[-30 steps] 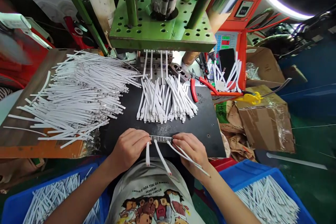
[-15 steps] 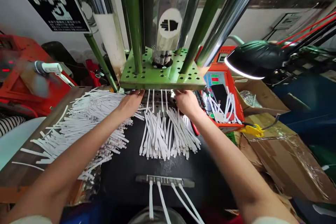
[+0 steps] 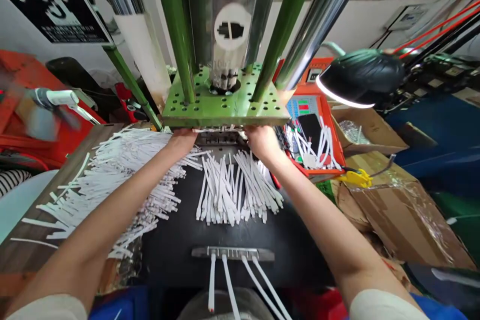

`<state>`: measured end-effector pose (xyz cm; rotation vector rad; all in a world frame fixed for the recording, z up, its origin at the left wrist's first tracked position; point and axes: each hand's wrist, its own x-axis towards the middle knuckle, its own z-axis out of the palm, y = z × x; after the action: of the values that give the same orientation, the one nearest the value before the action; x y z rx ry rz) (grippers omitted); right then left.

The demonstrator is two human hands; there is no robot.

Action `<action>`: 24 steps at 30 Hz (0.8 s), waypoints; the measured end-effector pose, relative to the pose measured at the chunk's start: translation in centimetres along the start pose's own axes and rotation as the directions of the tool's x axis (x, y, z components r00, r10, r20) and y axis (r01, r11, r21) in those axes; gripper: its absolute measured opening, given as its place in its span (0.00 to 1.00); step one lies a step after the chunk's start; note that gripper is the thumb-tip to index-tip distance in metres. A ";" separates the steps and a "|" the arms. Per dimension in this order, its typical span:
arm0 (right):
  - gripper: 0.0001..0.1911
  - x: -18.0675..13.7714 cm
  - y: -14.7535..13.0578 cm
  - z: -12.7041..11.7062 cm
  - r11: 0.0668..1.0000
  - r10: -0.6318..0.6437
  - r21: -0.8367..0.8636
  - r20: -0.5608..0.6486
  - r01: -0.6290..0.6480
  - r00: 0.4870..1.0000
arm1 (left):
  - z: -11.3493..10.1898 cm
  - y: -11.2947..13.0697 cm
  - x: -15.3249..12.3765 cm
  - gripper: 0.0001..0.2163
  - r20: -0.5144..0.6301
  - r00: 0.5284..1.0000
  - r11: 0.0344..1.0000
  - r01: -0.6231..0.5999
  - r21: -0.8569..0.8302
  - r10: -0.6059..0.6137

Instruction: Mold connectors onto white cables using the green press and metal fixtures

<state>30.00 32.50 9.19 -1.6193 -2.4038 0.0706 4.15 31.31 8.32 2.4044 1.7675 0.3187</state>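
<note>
My left hand and my right hand reach forward under the green perforated plate of a press. Each hand closes on one end of a dark metal fixture; the fingertips are partly hidden under the plate. Short white cables lie across the fixture's top. Near me on the black mat a second metal fixture bar lies untouched, with several white cables trailing toward my body. A pile of finished white cables lies between the two fixtures.
A big heap of white cable pieces covers the board on the left. An orange control box with more cables, a black lamp, a yellow tool and cardboard boxes stand on the right. Steel and green columns rise ahead.
A second ago both hands held the near fixture bar; they let it go on the mat and reached to the press. Since half a second ago the cables hanging there have lifted flat.
</note>
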 end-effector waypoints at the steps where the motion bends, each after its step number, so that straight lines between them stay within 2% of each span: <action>1: 0.17 -2.4 0.0 -0.3 1.000 0.002 0.021 0.015 -0.002 1.000 | 0.1 0.3 -2.2 0.16 0.027 1.000 1.000 -0.008 -0.019 0.008; 3: 0.13 -7.8 -0.1 -1.0 0.994 -0.031 0.108 0.058 0.024 0.998 | 0.3 1.4 -7.2 0.14 0.065 0.995 0.993 -0.068 -0.097 0.074; 6: 0.08 -15.6 -0.7 -1.4 0.950 -0.119 0.303 0.142 0.072 0.983 | 0.4 4.0 -14.7 0.10 0.091 0.966 0.943 -0.210 -0.257 0.240; 9: 0.10 -20.5 -1.5 -0.5 0.903 -0.156 0.424 0.181 0.066 0.971 | 0.9 6.3 -19.3 0.10 0.171 0.956 0.924 -0.171 -0.341 0.240; 12: 0.10 -22.3 -1.9 0.5 0.886 -0.124 0.461 0.149 0.042 0.981 | 1.6 7.0 -20.7 0.10 0.194 0.960 0.922 -0.118 -0.369 0.201; 15: 0.10 -23.4 -2.0 0.9 0.875 -0.051 0.482 0.028 0.031 0.998 | 2.1 6.9 -21.3 0.09 0.084 0.988 0.918 -0.084 -0.388 0.126; 18: 0.12 -25.3 -2.4 1.5 0.846 -0.139 0.522 0.017 0.110 0.990 | 2.8 7.2 -23.0 0.07 0.039 0.985 0.912 -0.139 -0.386 0.166; 21: 0.16 -27.0 -3.2 2.1 0.870 -0.198 0.454 -0.035 0.192 0.980 | 3.6 8.1 -24.8 0.10 -0.068 0.965 0.943 -0.264 -0.201 0.255; 24: 0.20 -26.5 -3.5 1.2 0.887 -0.189 0.401 -0.140 0.230 0.972 | 3.2 8.4 -24.9 0.12 -0.245 0.928 0.957 -0.289 -0.003 0.280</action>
<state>35.98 6.89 4.10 -1.1394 -2.2746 0.4237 5.51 5.06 5.05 2.6915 1.4706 0.7023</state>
